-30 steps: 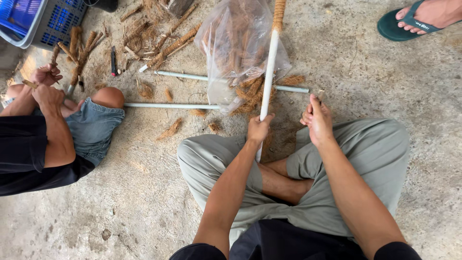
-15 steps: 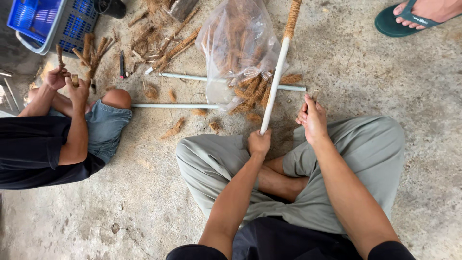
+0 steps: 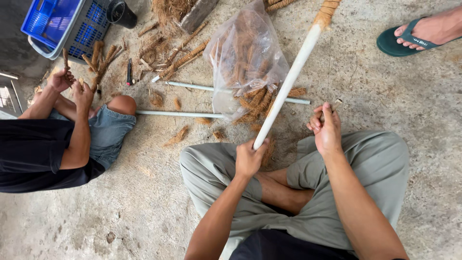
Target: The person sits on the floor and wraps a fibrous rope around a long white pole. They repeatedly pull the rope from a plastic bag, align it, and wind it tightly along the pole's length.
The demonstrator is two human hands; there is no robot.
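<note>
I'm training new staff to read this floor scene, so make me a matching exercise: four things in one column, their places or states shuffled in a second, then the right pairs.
Things:
1. white pipe
2. clear plastic bag
3. blue crate
4. green sandal

Places or states:
A. on a foot at the upper right
B. held at its lower end by the left hand, slanting up, with brown fibre wrapped at its far end
C. at the upper left corner, on the floor
D. lying on the floor, full of brown fibre pieces

Pairs: 1-B, 2-D, 3-C, 4-A

Clear plastic bag (image 3: 245,58) on floor
</note>
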